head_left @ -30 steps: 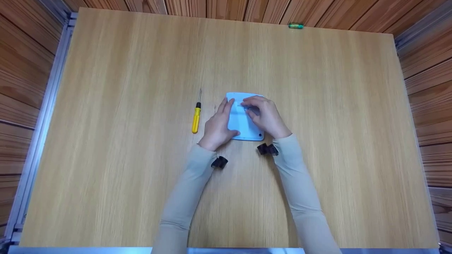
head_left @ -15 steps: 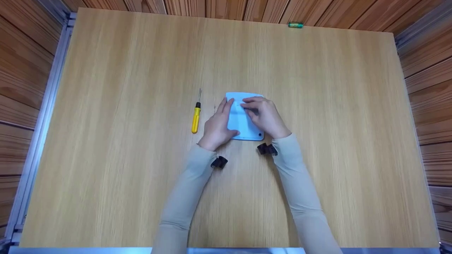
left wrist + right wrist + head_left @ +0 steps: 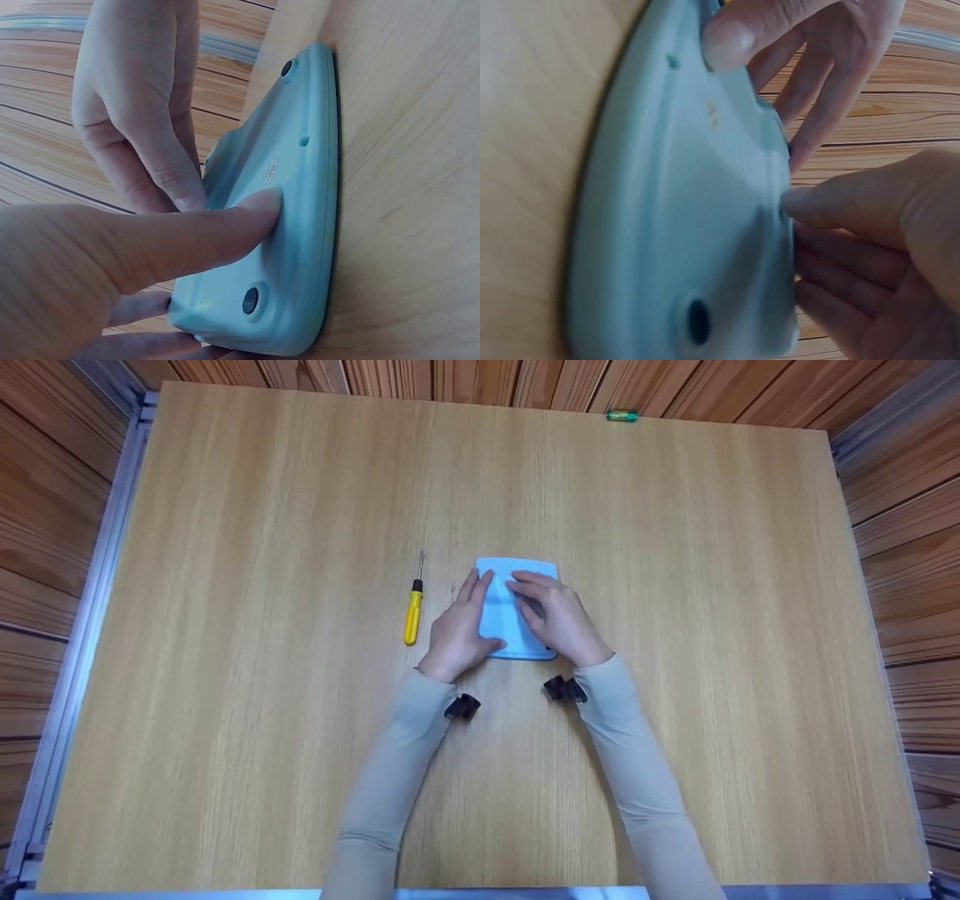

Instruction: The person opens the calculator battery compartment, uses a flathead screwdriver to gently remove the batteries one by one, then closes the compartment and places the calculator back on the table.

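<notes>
A light-blue calculator (image 3: pixel 504 615) lies back side up on the table, its dark round rubber feet and a small white sticker showing in the left wrist view. My left hand (image 3: pixel 460 634) rests along its left side, fingers extended over the edge and thumb (image 3: pixel 251 217) lying on the back. On the upper part of the back, the thumb and fingertips of my right hand (image 3: pixel 561 615) touch the casing, fingers bent. Whether a small part sits under those right fingertips I cannot tell. A yellow-handled screwdriver (image 3: pixel 413 615) lies to the left of my left hand, tip pointing away.
A green battery (image 3: pixel 622 415) lies at the far edge of the wooden table (image 3: pixel 262 660). Wood-plank walls (image 3: pixel 480 379) and metal rails (image 3: pixel 82 652) border the table. Both wrists carry small black cameras (image 3: pixel 463 706).
Dark marks seen near my right fingertips a second ago no longer show on the casing. My right hand has shifted slightly and now mostly covers the near right foot. My left hand stays in place.
</notes>
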Tool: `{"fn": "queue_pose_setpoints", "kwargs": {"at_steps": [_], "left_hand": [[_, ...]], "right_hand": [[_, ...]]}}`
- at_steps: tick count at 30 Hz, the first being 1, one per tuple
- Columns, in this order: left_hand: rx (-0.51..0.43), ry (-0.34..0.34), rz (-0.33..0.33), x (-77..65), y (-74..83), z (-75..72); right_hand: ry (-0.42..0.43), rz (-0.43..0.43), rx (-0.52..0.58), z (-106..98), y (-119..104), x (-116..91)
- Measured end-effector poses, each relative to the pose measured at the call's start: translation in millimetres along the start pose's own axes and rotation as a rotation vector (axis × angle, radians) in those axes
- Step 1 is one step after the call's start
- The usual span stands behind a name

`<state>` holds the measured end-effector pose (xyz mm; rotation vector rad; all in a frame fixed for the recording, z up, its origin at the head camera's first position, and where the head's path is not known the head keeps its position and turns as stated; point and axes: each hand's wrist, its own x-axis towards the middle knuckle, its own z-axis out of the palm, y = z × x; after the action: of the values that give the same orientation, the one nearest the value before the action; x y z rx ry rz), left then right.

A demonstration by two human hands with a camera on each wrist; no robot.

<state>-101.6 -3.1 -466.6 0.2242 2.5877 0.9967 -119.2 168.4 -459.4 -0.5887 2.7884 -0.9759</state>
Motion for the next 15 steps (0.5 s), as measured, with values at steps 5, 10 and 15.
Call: {"fn": "queue_pose_setpoints", "kwargs": {"at_steps": [5,10,15], "left_hand": [[0.001,0.0,-0.005,-0.6,0.5,0.6],[-0.008,0.0,-0.036,-2.2,2.1,0.7],[0.004,0.03,-0.051,-3.7,4.7,1.5]], "right_hand": [[0.007,-0.007,0.006,1,2,-4],[0.052,0.03,-0.031,-2,-1,-10],[0.115,0.108,-0.066,-4,-4,-18]]}}
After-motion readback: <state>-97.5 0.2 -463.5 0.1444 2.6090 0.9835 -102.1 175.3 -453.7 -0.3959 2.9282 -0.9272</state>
